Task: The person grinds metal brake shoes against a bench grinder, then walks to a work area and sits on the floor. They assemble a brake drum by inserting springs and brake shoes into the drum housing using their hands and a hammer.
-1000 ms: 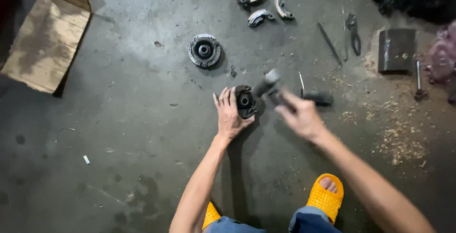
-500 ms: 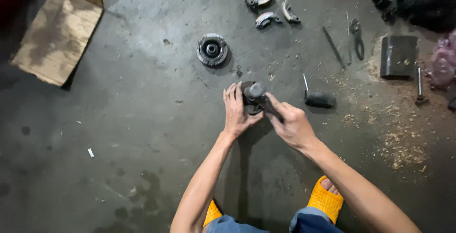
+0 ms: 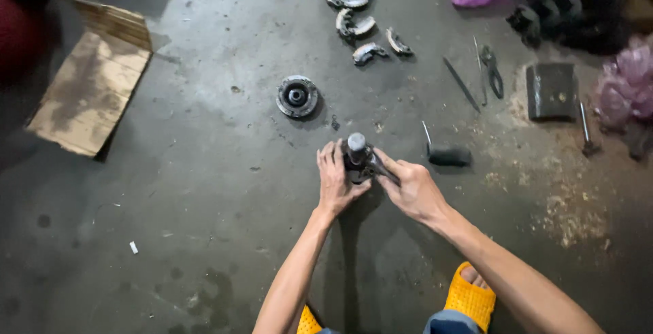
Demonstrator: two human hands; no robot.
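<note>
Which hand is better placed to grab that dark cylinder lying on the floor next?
Right. The right hand is the nearer one to the dark cylinder, which lies on its side of the round metal part. The left hand sits on the far side, cupping that part.

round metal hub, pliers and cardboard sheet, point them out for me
round metal hub [image 3: 297,96]: head view, on its dark centre bore.
pliers [image 3: 491,70]: head view, on the handles near the pivot.
cardboard sheet [image 3: 92,92]: head view, on the middle of its flat brown face.
</note>
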